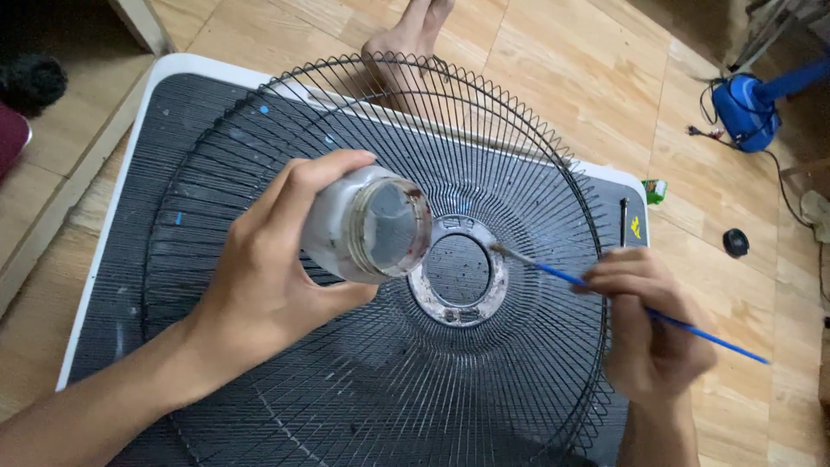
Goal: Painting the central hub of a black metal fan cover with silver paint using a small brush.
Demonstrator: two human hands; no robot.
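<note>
My left hand (259, 277) was wrapped around a small glass jar (367, 227), tilted on its side so that its open mouth faced the camera, grey cloudy liquid showing inside; the jar hung above a round black wire fan guard (363, 380), just left of the guard's centre ring (458, 270); my right hand (648, 333) pinched a thin blue paintbrush (605, 294), fingers closed on its handle, the bristle tip resting against the right edge of that grey, stained centre ring; the handle ran back past my right hand toward the lower right; the guard lay under both hands on a dark ribbed mat with a white border (173, 73), which sat on a wooden floor (562, 78); beyond the hands, at the far rim of the guard, bare feet (406, 43) rested on the floor; far to the right of my right hand stood a blue fan base (743, 104) with its cord, and a small black cap (736, 243) lay nearer, on the floor.
</note>
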